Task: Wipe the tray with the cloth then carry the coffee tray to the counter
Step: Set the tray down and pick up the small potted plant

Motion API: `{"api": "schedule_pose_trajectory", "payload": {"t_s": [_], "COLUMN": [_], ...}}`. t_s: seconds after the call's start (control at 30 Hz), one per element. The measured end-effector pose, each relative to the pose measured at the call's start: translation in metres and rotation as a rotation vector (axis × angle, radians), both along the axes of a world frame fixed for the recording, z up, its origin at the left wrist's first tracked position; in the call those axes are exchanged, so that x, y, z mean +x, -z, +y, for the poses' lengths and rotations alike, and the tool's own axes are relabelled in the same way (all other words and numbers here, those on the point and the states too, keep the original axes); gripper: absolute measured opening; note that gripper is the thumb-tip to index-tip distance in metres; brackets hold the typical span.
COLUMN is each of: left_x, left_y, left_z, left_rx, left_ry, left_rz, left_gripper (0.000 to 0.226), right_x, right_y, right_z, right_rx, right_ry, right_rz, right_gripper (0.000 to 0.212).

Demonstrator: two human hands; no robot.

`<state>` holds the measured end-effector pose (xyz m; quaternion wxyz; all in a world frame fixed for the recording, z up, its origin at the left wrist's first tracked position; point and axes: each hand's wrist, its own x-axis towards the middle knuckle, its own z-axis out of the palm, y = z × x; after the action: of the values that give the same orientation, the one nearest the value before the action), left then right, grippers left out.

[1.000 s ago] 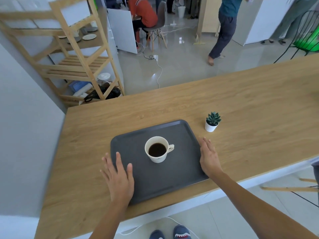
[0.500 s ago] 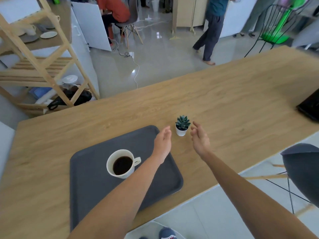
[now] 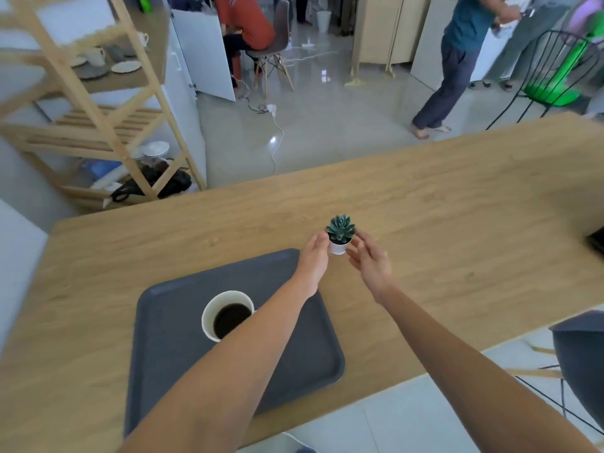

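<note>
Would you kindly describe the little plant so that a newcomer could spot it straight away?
On the long wooden table, look just past the far right corner of the grey tray. There, between the left hand and right hand, stands the plant: a green succulent in a white pot, the table's only greenery.

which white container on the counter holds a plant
The small white pot between both hands, holding a green succulent. The other, the cup on the grey tray, holds black coffee.
</note>
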<state>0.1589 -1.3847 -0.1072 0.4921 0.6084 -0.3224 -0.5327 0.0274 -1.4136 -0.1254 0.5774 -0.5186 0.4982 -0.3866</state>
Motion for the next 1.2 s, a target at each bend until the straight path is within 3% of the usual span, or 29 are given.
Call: {"api": "schedule_pose_trajectory", "payload": {"t_s": [0.3,0.6,0.83,1.0,1.2], "left_x": [0.146,0.339,0.456,0.519,0.551], "left_y": [-0.042,-0.024,0.005,0.031,0.029], "left_z": [0.018,0.090,0.128,0.131,0.119], "left_rx": [-0.076,0.021,0.073,0.061,0.017], "left_ry": [-0.227,-0.515,-0.629,-0.697,-0.717], "left_rz": [-0.046,-0.023,-0.022,-0.025,0.015], "left_gripper": [0.036,0.051,0.059,0.082,0.053], "right_x": [0.146,0.364,0.501,0.566,0.605], "right_y": [-0.058,-0.045,-0.020,-0.010,-0.002], "right_z": [-0.013,0.020,0.056,0.061,0.056], "right_rx": [-0.004,0.137,0.215,0.212,0.194], "right_ry": [-0.395,-0.724,-0.806,-0.813,-0.824], "right_rz": [-0.079,-0.037,0.022,0.033,0.066], "right_gripper": [0.039,0.039,0.040,0.040,0.041]}}
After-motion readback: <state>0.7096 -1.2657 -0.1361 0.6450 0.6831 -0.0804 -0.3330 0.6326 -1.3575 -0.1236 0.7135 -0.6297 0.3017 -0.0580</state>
